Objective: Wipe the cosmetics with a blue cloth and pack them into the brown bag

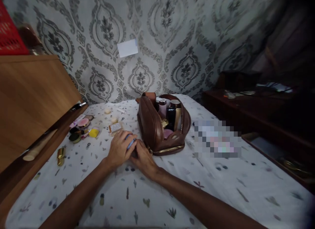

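Observation:
My left hand (121, 147) is closed over a small rounded blue item (130, 142), its fingers curled across the top. My right hand (145, 159) meets it from the other side, fingers wrapped round the lower part of the same item. Most of the item is hidden, so its kind cannot be made out. Just beyond my right hand stands a brown leather toiletry bag (150, 130), its top unzipped. Inside it are a pink bottle (162, 108), a dark jar-like bottle (171, 114), a gold tube (177, 119) and a pink round item (168, 133). A small flat packet (115, 127) lies beyond my left hand.
Left on the patterned cloth (128, 206) are a pink compact (83, 123), a yellow sponge-like piece (94, 133), a dark round case (74, 137) and a gold lipstick-like tube (60, 156). A wooden panel (36, 101) borders the left; dark furniture stands right. A blurred-out patch covers something right of the bag.

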`<action>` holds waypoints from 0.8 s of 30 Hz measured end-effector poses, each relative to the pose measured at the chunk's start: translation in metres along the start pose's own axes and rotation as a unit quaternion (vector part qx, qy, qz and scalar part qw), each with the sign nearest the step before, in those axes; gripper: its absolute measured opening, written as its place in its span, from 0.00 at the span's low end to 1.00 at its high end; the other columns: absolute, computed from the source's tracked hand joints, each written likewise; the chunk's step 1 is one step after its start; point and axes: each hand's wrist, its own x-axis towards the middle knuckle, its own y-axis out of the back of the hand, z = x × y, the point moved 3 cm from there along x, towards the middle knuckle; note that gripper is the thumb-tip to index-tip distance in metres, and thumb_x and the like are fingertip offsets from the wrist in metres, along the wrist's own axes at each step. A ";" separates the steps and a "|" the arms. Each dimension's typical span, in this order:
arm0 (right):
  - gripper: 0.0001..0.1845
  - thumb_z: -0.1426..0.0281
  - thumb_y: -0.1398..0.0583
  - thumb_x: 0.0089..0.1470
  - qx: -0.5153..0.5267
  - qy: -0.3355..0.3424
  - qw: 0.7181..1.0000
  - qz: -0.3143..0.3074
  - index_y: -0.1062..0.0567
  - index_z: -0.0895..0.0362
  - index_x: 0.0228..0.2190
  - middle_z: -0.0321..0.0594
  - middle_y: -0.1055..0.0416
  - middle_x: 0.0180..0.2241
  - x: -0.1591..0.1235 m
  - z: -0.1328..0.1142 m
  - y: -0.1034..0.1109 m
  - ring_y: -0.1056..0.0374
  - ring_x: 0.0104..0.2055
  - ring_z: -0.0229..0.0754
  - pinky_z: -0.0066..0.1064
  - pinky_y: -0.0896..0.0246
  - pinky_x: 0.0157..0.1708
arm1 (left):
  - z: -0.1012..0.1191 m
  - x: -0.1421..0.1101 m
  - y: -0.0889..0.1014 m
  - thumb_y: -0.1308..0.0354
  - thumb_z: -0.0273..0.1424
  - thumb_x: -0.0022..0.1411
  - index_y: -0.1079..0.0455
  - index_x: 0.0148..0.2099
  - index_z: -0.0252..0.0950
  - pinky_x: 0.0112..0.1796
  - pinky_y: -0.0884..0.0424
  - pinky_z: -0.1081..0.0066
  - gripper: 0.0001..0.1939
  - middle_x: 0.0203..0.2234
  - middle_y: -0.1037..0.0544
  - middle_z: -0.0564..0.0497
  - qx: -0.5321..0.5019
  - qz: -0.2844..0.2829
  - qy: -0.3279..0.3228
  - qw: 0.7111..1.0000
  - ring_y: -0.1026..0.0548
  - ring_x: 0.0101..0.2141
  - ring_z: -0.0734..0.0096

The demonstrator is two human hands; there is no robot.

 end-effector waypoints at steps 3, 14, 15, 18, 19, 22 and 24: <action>0.23 0.74 0.40 0.53 0.006 0.005 1.000 -0.002 0.35 0.59 0.51 0.50 0.31 0.49 -0.001 -0.001 0.002 0.35 0.53 0.51 0.48 0.37 0.55 | 0.001 -0.005 -0.001 0.51 0.33 0.70 0.27 0.50 0.37 0.45 0.31 0.58 0.14 0.42 0.24 0.43 0.020 0.021 -0.028 0.999 0.28 0.43 0.58; 0.29 0.73 0.39 0.53 0.024 0.014 1.000 -0.006 0.35 0.60 0.56 0.53 0.32 0.54 0.001 0.001 0.002 0.37 0.57 0.52 0.49 0.41 0.59 | 0.001 -0.017 -0.015 0.50 0.25 0.69 0.31 0.60 0.39 0.52 0.28 0.59 0.19 0.47 0.20 0.42 -0.003 0.071 -0.132 0.989 0.25 0.53 0.59; 0.28 0.73 0.39 0.53 0.023 0.013 1.000 -0.005 0.35 0.60 0.56 0.52 0.32 0.53 0.001 0.000 0.003 0.37 0.57 0.52 0.49 0.40 0.59 | 0.002 -0.016 -0.013 0.50 0.25 0.69 0.30 0.58 0.39 0.52 0.27 0.59 0.18 0.47 0.20 0.43 -0.037 0.070 -0.129 0.989 0.24 0.52 0.60; 0.28 0.73 0.38 0.52 0.017 -0.014 1.000 -0.011 0.34 0.58 0.55 0.50 0.33 0.51 0.001 -0.004 0.006 0.36 0.55 0.51 0.47 0.39 0.56 | 0.002 -0.013 -0.002 0.50 0.27 0.69 0.27 0.53 0.38 0.50 0.26 0.62 0.14 0.45 0.19 0.43 -0.160 0.063 -0.064 0.983 0.22 0.48 0.63; 0.28 0.72 0.37 0.52 0.015 -0.027 0.999 -0.016 0.35 0.58 0.55 0.49 0.33 0.50 0.001 -0.006 0.008 0.36 0.54 0.51 0.47 0.38 0.55 | 0.000 -0.013 0.001 0.50 0.28 0.69 0.26 0.51 0.38 0.50 0.26 0.62 0.13 0.44 0.19 0.44 -0.200 0.061 -0.018 0.978 0.22 0.47 0.63; 0.29 0.70 0.35 0.52 0.022 -0.046 0.998 -0.026 0.34 0.56 0.54 0.46 0.32 0.49 0.001 -0.013 0.013 0.36 0.52 0.50 0.45 0.39 0.54 | -0.014 -0.016 0.006 0.51 0.34 0.70 0.26 0.47 0.38 0.49 0.27 0.64 0.13 0.42 0.19 0.46 -0.290 0.072 0.160 0.941 0.22 0.45 0.63; 0.29 0.70 0.34 0.51 0.032 -0.051 0.998 -0.025 0.34 0.56 0.54 0.46 0.32 0.50 0.001 -0.016 0.015 0.36 0.53 0.50 0.43 0.40 0.55 | -0.025 -0.019 0.003 0.51 0.38 0.70 0.26 0.46 0.37 0.49 0.28 0.64 0.15 0.43 0.19 0.47 -0.323 0.082 0.249 0.909 0.23 0.46 0.62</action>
